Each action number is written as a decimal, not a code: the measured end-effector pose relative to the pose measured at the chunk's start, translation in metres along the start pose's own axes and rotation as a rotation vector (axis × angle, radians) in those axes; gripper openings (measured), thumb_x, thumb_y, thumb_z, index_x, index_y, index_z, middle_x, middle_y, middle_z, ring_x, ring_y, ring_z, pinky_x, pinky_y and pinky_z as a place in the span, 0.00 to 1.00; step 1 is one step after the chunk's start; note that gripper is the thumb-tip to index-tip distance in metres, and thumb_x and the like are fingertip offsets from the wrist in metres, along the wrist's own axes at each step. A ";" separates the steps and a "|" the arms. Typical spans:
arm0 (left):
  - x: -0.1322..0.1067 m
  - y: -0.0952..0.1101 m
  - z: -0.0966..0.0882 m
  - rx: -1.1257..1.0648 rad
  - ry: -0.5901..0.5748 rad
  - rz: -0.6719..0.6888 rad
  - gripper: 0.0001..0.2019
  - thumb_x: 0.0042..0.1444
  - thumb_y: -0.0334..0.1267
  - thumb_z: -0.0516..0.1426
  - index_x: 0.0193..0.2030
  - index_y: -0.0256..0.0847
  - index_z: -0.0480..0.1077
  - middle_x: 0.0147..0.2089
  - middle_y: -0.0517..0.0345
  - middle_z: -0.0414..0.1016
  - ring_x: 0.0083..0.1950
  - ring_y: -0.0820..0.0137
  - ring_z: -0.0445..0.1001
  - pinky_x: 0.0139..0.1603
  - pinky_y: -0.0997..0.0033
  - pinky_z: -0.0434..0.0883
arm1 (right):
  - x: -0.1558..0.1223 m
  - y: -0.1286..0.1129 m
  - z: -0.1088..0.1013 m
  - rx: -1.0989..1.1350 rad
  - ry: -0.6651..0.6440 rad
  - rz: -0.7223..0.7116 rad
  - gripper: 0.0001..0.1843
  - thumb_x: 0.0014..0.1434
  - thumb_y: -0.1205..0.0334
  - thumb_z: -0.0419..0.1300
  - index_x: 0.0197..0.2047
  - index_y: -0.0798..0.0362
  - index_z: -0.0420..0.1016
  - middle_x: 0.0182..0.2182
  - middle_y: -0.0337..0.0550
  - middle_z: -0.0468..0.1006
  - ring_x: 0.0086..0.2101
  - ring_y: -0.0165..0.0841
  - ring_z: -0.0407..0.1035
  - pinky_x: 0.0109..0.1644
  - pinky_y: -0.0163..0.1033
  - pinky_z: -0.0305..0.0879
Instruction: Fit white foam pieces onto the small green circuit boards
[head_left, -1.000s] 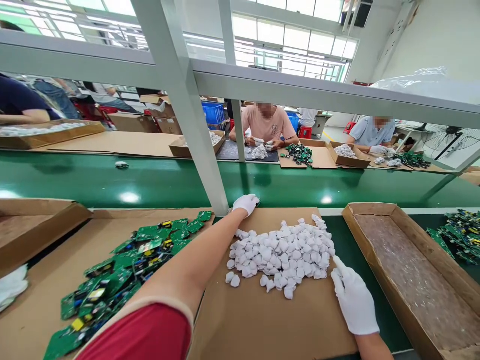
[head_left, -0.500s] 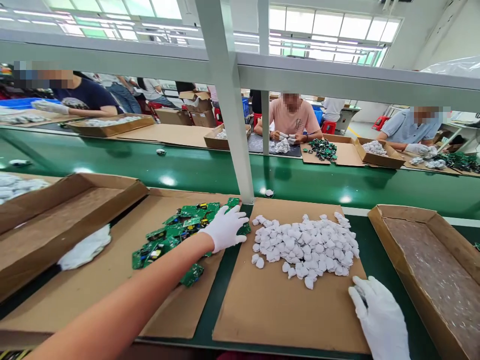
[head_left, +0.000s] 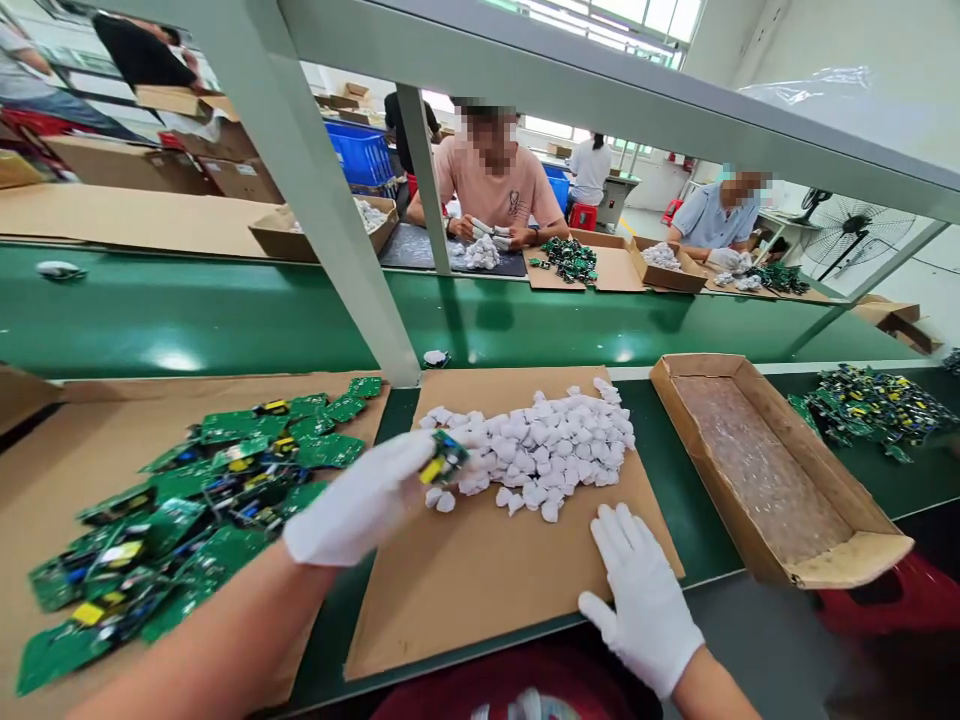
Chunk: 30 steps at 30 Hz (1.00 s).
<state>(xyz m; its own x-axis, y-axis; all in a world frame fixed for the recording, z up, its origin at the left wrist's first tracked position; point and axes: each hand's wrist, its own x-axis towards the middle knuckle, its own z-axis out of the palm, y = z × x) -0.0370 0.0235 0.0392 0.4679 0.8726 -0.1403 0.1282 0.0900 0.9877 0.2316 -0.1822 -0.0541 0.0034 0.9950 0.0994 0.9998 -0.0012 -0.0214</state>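
Note:
My left hand (head_left: 367,500), in a white glove, grips a small green circuit board (head_left: 446,457) with a yellow part on it. It is above the left edge of a cardboard sheet (head_left: 450,600), beside a heap of small white rounded pieces (head_left: 555,445). My gloved right hand (head_left: 637,590) lies flat on the right side of that sheet, fingers spread, with nothing in it. To the left, a pile of green circuit boards (head_left: 225,545) with yellow and blue parts covers another cardboard sheet (head_left: 142,405).
A long cardboard tray (head_left: 675,440) lies to the right, with more circuit boards (head_left: 877,400) beyond it. A grey post (head_left: 337,230) rises behind the sheets. Past the green belt (head_left: 315,320), co-workers in a pink shirt (head_left: 495,170) and a light blue shirt (head_left: 716,220) sit working.
My left hand has come back from the board pile with a circuit board in it. My right hand has flattened onto the sheet. The camera has turned to the right.

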 end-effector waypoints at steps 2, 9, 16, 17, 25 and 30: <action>-0.006 -0.002 0.036 -0.260 -0.193 -0.115 0.20 0.53 0.52 0.54 0.42 0.36 0.73 0.44 0.47 0.75 0.44 0.58 0.74 0.46 0.58 0.71 | 0.002 0.002 -0.003 -0.026 0.016 0.119 0.33 0.56 0.53 0.54 0.63 0.56 0.57 0.62 0.50 0.56 0.61 0.50 0.47 0.62 0.57 0.44; 0.003 -0.021 0.108 -0.771 -0.452 -0.333 0.17 0.53 0.42 0.58 0.49 0.41 0.67 0.46 0.49 0.72 0.33 0.71 0.74 0.28 0.76 0.69 | 0.003 0.007 -0.004 0.048 0.024 0.021 0.36 0.54 0.53 0.57 0.64 0.56 0.54 0.63 0.50 0.54 0.61 0.48 0.48 0.62 0.55 0.48; -0.003 -0.041 0.117 -0.645 -0.590 -0.363 0.25 0.42 0.34 0.65 0.48 0.42 0.62 0.54 0.45 0.68 0.29 0.76 0.73 0.22 0.80 0.61 | 0.004 0.007 -0.003 0.022 0.062 0.063 0.34 0.55 0.58 0.56 0.64 0.57 0.55 0.63 0.51 0.55 0.61 0.48 0.49 0.62 0.55 0.48; -0.004 -0.044 0.117 -0.631 -0.596 -0.354 0.25 0.41 0.34 0.65 0.47 0.42 0.62 0.53 0.45 0.69 0.29 0.75 0.74 0.22 0.80 0.61 | 0.005 0.009 -0.002 0.019 0.070 0.059 0.33 0.56 0.59 0.55 0.63 0.57 0.56 0.62 0.50 0.57 0.61 0.47 0.50 0.62 0.55 0.49; -0.002 -0.050 0.116 -0.446 -0.597 -0.321 0.30 0.41 0.32 0.63 0.52 0.41 0.57 0.51 0.44 0.70 0.29 0.74 0.73 0.22 0.77 0.60 | 0.021 0.024 -0.010 0.248 0.334 0.264 0.19 0.62 0.65 0.48 0.54 0.55 0.69 0.42 0.52 0.76 0.41 0.40 0.70 0.44 0.46 0.68; -0.002 -0.061 0.120 -0.313 -0.506 -0.166 0.23 0.43 0.32 0.63 0.46 0.40 0.62 0.47 0.48 0.71 0.34 0.71 0.73 0.29 0.73 0.66 | 0.026 -0.025 -0.037 0.797 0.333 0.208 0.15 0.59 0.63 0.54 0.50 0.55 0.65 0.30 0.42 0.78 0.24 0.28 0.70 0.28 0.31 0.69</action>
<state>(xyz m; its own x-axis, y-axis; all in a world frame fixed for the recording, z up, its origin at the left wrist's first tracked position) 0.0589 -0.0409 -0.0289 0.8303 0.5061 -0.2333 0.0073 0.4086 0.9127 0.2077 -0.1601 -0.0144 0.3135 0.9016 0.2981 0.6670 0.0143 -0.7449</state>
